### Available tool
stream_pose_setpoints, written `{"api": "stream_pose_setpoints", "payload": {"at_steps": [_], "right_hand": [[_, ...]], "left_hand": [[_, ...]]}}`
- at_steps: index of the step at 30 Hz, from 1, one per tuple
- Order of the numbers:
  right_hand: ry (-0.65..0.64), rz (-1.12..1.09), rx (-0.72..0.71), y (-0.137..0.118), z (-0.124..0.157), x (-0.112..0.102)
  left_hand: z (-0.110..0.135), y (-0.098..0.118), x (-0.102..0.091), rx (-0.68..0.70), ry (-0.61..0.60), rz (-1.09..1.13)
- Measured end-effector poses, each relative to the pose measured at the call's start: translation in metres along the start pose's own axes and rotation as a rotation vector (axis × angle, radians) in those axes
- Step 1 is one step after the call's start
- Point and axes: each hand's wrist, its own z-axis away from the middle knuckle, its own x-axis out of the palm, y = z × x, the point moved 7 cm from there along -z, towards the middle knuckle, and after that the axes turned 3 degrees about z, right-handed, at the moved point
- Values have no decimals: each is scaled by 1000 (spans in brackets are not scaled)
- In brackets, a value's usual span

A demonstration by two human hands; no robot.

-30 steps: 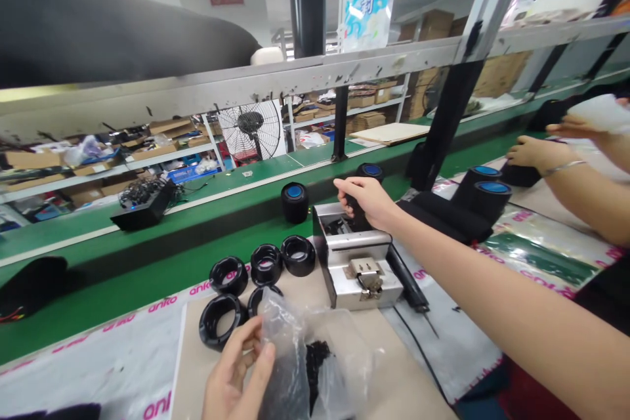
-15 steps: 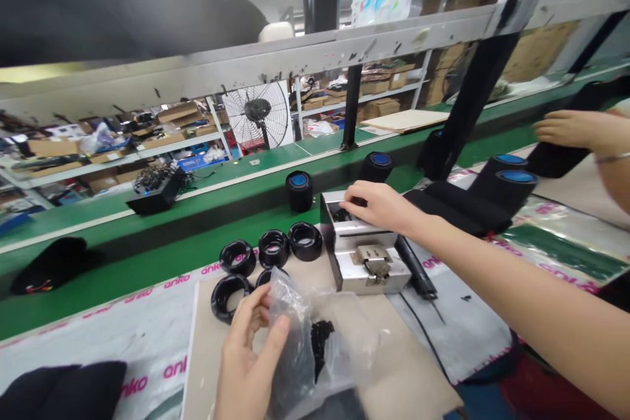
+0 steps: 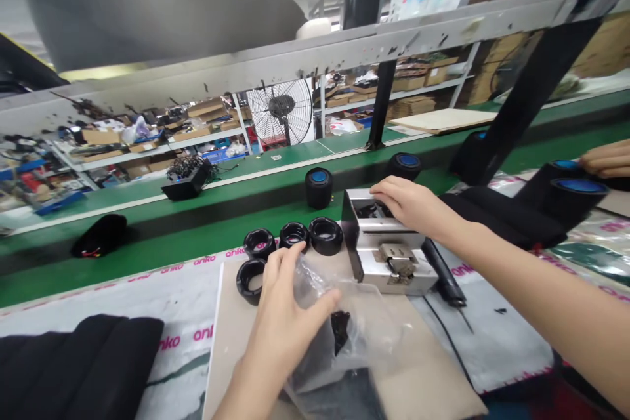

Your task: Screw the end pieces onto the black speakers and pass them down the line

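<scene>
My left hand (image 3: 290, 315) is at a clear plastic bag (image 3: 359, 341), thumb and fingers spread apart at its upper left edge. Small black pieces (image 3: 340, 331) show through the plastic. On the rim of a metal box (image 3: 388, 249) with an open top rests my right hand (image 3: 406, 200). Its fingers are bent close together, and their tips are partly hidden, so what they pinch cannot be made out. Dark small parts (image 3: 369, 211) lie inside the box opening. Several black rings (image 3: 325, 236) stand behind my left hand on a beige board (image 3: 423, 354).
A black electric screwdriver (image 3: 445, 275) with a cable lies right of the box. Black cylinders with blue tops (image 3: 319, 188) stand behind. Black padded fabric (image 3: 79, 364) lies at left. Another person's hand (image 3: 608, 159) is at far right. A dark post (image 3: 536, 95) rises from the bench.
The view has swung left, so things appear farther right. My left hand has opened wider and reaches farther over the bag. My right hand stays at the box, its fingers shifted toward the rim.
</scene>
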Motion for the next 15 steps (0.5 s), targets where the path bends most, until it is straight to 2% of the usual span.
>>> {"api": "stream_pose_setpoints", "payload": {"at_steps": [5,12,15], "right_hand": [[-65,-7,27,4,-4,7],[-95,32,13,-12,1,-1],[-71,14,29,-17,4,-7]], "left_hand": [[0,-3,-6,15,-10,53],[0,-6,-3,-29,-74,10],[-3,-11,-1,-46,-86,7]]}}
